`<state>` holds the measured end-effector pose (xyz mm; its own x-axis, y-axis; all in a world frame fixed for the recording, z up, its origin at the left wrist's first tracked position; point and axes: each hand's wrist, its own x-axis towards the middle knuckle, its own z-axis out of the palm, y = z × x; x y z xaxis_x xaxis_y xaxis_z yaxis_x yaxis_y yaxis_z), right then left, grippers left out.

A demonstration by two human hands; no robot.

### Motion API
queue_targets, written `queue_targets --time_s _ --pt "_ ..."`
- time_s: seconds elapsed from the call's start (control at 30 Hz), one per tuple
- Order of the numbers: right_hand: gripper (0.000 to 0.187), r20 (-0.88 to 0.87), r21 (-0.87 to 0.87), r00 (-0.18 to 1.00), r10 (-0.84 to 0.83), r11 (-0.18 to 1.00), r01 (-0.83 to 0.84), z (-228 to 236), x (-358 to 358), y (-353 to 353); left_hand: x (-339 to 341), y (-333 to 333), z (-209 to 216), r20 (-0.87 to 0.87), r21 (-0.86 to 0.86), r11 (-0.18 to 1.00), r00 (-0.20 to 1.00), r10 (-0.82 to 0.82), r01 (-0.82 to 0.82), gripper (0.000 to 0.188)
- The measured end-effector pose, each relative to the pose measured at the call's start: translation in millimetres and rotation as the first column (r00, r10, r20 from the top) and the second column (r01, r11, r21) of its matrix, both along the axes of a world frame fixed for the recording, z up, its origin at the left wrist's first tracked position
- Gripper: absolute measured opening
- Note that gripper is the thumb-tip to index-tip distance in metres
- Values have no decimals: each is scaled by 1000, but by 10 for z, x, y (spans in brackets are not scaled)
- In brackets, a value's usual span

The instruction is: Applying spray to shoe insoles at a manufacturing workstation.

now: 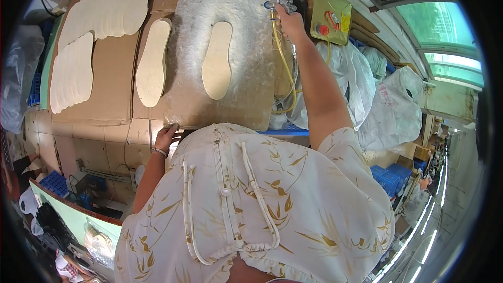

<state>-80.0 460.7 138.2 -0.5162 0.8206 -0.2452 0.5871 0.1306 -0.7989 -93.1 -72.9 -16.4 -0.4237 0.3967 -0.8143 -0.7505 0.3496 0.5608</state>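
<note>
In my right hand (289,20), raised at the far right of the work surface, is a metal spray gun (282,4) with a yellow hose (281,47) hanging from it. A single cream insole (217,63) lies on the glue-whitened cardboard sheet (251,110) in front of me. Another insole (154,63) rests just to its left. My left hand (166,137) touches the near edge of the cardboard with its fingertips, fingers loosely extended; part of it is shaded. I see no object in that hand.
Overlapping rows of insoles (110,8) cover the left cardboard. A yellow-green metal can (331,17) with a red cap stands at the back right. White plastic bags (393,107) bulge beside my right arm. Blue crates (385,179) and a pale green panel (73,220) are lower down.
</note>
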Motion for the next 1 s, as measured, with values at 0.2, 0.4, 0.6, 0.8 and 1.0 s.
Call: queue_targets --time_s 0.2,0.4,0.6,0.8,1.0 --pt "43 -2 34 1000 27 999 -27 17 -15 -30 -5 -4 -3 -2 -2 1000 1000 -7 7 33" --pt "42 3 14 1000 0 1000 0 18 -11 -22 -17 3 2 -4 -10 1000 1000 -19 19 33" --pt "54 -6 16 1000 -6 1000 6 17 -9 26 -30 -9 -12 3 -8 999 999 -46 46 38" --pt "54 -26 36 1000 7 999 -6 -21 -5 36 -27 -23 -21 1 -2 999 999 -50 50 41" --pt "42 -22 -18 1000 13 1000 -13 8 -19 -9 -23 -30 -39 1 0 999 999 -48 48 40"
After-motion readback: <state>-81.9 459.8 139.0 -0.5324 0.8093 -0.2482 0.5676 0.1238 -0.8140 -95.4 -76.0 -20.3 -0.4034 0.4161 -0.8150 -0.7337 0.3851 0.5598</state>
